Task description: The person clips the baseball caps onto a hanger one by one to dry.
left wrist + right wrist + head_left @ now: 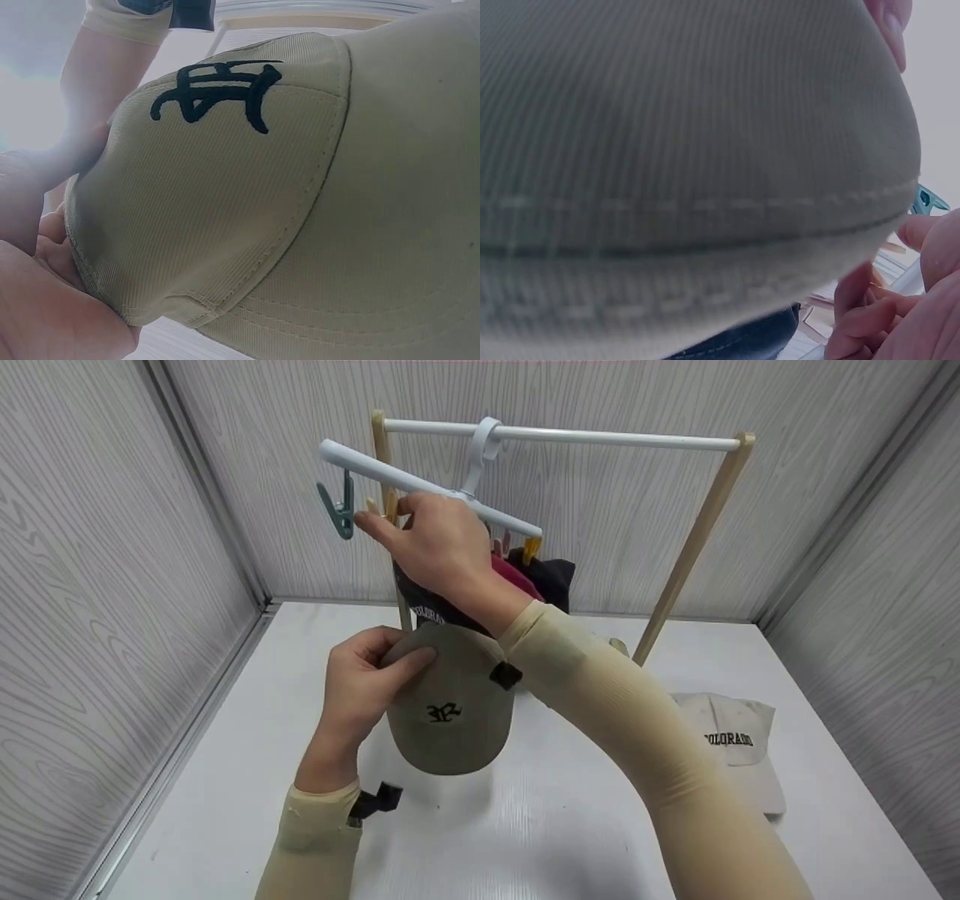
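Observation:
In the head view my left hand (356, 686) grips the crown of an olive-khaki baseball cap (457, 739), thumb on the outside. The cap hangs brim down, its black embroidered letters (217, 90) facing the left wrist camera. Above it my right hand (442, 540) pinches a yellow clothespin (391, 506) on the white hanger (405, 476) between thumb and fingers. A teal clothespin (343, 514) dangles near the hanger's raised left end. The khaki cap fills most of the right wrist view and hides part of the right hand there.
The hanger hooks over the white rod (615, 437) of a wooden-legged rack (697, 540). Behind my right hand hang dark and maroon caps (517, 577), with an orange clothespin (531, 550) at the lower end. A pale COLORADO cap (739, 735) lies on the white table (525, 825) at right.

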`<state>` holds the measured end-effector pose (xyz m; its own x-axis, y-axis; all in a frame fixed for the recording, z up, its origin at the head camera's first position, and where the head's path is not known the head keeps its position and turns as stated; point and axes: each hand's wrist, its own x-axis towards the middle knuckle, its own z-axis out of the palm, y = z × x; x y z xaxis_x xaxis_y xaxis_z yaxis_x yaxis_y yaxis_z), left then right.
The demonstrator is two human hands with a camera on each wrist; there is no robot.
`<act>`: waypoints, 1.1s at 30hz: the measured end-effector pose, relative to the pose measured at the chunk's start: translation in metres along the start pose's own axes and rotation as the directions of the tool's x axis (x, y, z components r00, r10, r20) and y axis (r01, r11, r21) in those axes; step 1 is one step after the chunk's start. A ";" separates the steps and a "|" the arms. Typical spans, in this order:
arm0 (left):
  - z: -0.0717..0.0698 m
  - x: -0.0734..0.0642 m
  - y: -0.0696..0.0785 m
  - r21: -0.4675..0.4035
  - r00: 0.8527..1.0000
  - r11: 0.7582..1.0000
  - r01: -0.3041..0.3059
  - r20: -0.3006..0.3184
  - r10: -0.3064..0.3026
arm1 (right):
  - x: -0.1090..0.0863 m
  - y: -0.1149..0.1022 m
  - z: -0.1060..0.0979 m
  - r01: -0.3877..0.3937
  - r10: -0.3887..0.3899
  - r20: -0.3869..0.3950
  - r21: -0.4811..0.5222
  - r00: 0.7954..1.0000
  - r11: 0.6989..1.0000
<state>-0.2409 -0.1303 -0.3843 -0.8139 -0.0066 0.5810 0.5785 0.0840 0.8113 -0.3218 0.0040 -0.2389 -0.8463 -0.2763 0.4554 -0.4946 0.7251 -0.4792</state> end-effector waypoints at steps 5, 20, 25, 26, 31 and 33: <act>0.000 -0.001 -0.001 -0.003 1.000 1.000 0.004 -0.001 -0.004 | 0.002 -0.001 0.002 -0.001 0.002 -0.019 0.025 1.000 1.000; -0.001 -0.002 0.001 0.003 1.000 1.000 0.015 -0.001 -0.015 | 0.001 0.000 0.001 0.009 -0.005 -0.051 0.084 0.999 0.996; -0.002 -0.001 0.003 0.010 1.000 1.000 0.012 -0.004 -0.012 | -0.001 0.002 -0.002 0.008 -0.003 -0.051 0.112 0.999 0.994; -0.001 0.000 0.003 0.011 1.000 1.000 0.008 -0.002 -0.008 | -0.002 0.002 -0.002 0.008 -0.002 -0.051 0.119 0.999 0.993; -0.001 0.002 0.006 0.005 1.000 1.000 -0.009 0.005 0.009 | -0.006 0.006 -0.006 0.014 -0.006 -0.055 0.146 0.998 0.989; -0.001 0.003 0.007 0.004 1.000 1.000 -0.011 0.008 0.011 | -0.008 0.008 -0.007 0.018 -0.009 -0.063 0.152 0.998 0.988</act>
<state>-0.2391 -0.1308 -0.3773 -0.8079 0.0021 0.5893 0.5871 0.0880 0.8047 -0.3173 0.0165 -0.2409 -0.8277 -0.2426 0.5059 -0.5344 0.6156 -0.5792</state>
